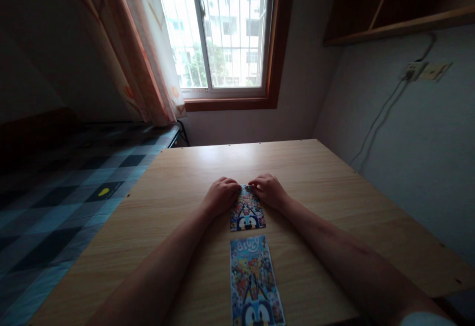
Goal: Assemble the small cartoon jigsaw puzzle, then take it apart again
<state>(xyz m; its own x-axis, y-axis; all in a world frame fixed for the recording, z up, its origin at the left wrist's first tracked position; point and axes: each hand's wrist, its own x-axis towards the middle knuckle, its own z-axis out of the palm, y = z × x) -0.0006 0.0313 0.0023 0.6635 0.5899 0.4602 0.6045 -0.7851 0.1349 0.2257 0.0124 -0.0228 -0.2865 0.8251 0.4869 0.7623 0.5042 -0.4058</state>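
Centrally, farther picture (248, 212), between both hands (221, 196), fingers (256, 181) at far end

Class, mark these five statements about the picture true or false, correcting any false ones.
1. The left hand and right hand are both at the farther printed picture. True.
2. The nearer printed picture bears the word "BLUEY". True.
3. The two printed pictures overlap. False: a strip of bare tabletop separates them.
4. As seen in this view, the curtain hangs to the right of the window. False: it hangs on the left.
5. A cord runs down the wall from the socket. True.
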